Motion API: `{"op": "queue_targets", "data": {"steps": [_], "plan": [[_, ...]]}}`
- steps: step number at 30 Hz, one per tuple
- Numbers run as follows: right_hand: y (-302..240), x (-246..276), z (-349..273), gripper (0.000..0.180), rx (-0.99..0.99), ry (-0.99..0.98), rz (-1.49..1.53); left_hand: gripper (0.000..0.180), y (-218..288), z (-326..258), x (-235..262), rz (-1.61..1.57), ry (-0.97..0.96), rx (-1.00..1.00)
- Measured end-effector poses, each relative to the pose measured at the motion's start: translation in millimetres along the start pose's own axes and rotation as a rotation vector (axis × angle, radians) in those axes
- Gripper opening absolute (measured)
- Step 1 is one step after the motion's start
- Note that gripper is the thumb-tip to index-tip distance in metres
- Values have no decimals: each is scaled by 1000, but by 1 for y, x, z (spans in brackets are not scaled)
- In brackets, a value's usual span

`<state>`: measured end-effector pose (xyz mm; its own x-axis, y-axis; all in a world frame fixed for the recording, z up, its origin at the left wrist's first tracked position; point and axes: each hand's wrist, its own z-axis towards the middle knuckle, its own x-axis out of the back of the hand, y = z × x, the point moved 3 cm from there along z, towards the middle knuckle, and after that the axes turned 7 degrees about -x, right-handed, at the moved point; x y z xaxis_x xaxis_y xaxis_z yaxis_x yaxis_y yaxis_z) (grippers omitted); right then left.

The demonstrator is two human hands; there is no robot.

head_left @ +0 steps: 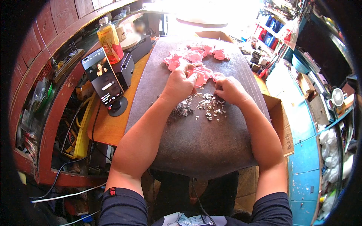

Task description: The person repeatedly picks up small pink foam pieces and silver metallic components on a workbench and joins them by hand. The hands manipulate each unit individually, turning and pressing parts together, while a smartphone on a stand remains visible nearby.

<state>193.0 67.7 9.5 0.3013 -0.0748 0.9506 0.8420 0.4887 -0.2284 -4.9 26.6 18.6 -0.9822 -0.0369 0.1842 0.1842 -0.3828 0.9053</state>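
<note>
1. Far left, a lit phone (101,77) leans on a round black stand (118,107), with a yellow-and-red bottle (111,42) behind it.
2. The left hand (181,83) is over the dark bench (203,150), fingers bent together against the pink pieces (194,56); from here I can't tell whether it grips one.
3. Those pieces lie heaped toward the bench's far end, their near edge between the two hands.
4. Nearer me, small shiny bits (212,107) are scattered.
5. The right hand (230,90) has curled fingers beside them; its grip is hidden.
6. Farther right, a small white fan (337,97).
</note>
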Motion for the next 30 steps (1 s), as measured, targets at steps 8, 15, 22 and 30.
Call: {"op": "queue_targets", "data": {"steps": [8,15,22,30], "plan": [[17,-8,5,8,-18,1,303,33,0,0,-1,-5,-6,-10],[25,-15,12,2,-148,-62,812,34,-2,0,0,41,-9,-14],[22,-15,11,5,-156,-14,998,34,4,-1,0,63,-45,-16],[20,-14,12,3,-185,-47,999,33,4,-2,-2,47,-53,-17]]}}
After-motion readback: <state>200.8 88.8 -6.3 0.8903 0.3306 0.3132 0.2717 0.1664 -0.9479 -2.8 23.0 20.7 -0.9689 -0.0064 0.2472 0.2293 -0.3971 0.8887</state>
